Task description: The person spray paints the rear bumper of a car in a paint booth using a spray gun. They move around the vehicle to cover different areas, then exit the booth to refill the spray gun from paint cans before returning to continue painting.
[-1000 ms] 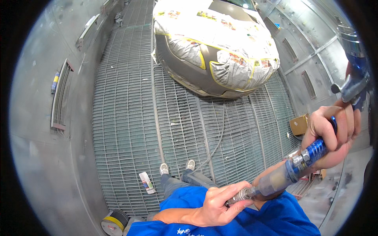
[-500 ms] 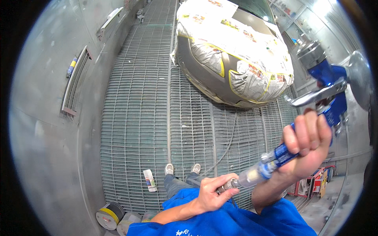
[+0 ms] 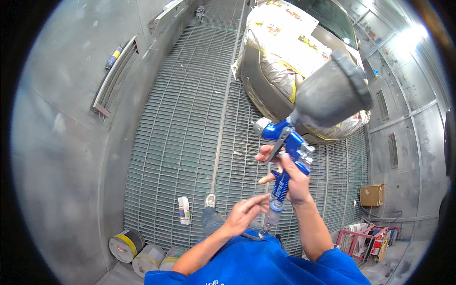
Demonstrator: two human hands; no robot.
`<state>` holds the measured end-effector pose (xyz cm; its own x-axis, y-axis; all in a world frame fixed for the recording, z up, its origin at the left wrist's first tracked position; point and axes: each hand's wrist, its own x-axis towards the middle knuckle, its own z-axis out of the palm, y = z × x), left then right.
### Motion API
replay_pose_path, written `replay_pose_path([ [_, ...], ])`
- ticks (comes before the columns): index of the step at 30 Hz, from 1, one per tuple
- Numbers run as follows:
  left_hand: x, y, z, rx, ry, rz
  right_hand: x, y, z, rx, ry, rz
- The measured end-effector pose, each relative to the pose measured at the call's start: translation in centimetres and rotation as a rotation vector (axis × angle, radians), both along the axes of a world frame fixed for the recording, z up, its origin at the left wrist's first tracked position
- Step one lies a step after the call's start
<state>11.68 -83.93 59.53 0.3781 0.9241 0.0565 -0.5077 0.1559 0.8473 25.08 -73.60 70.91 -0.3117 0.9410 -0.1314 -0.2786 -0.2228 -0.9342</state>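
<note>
A blue spray gun [image 3: 295, 145] with a large dark cup [image 3: 327, 92] on top is gripped at its handle by my right hand [image 3: 295, 183]. Its silver nozzle [image 3: 261, 124] points left. Some of my right fingers stretch out past the handle near the trigger. Below the handle hangs a clear inline air filter [image 3: 274, 214] with a hose fitting under it. My left hand [image 3: 243, 216] is beside this filter, fingers stretched out and holding nothing; whether the fingertips touch it I cannot tell. Behind the gun stands a car [image 3: 254, 78] covered with masking paper [image 3: 280, 21].
Metal grating [image 3: 180, 114] covers the floor. Several cans, including a black and yellow one [image 3: 126, 245], stand at lower left. A printed sheet [image 3: 184, 210] lies near my shoe [image 3: 210, 200]. At right are a cardboard box [image 3: 372, 195] and a red rack [image 3: 354, 242]. Grey walls flank both sides.
The spray gun has swung from the right to the middle and turned, bringing its cup into full view. My left hand has let go of the hose fitting below the filter.
</note>
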Motion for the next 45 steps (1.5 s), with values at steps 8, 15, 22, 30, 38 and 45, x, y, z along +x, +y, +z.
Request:
replay_pose_path([
  [8,-3.9,4.9,-1.4,-0.022,0.172,-0.233,-3.6,1.8,-1.8,-0.106,-0.051,-0.044],
  [15,-4.4,5.7,-0.9,-0.084,0.166,-0.204,-4.2,2.1,-2.5,-0.113,-0.062,-0.073],
  [22,-3.5,5.0,-2.0,-0.201,0.135,-0.157,-4.1,2.1,-3.3,-0.177,-0.143,-0.124],
  [30,-2.8,5.4,-2.5,-0.274,0.122,-0.131,-3.9,2.4,-3.1,-0.152,-0.190,-0.145],
  [38,-3.1,6.6,-3.1,-0.179,0.051,-0.329,-3.2,1.8,-2.7,-0.132,-0.203,-0.192],
  [45,-2.8,5.5,-2.7,-0.167,0.116,-0.218,-3.1,1.3,-2.7,-0.121,-0.196,-0.195],
])
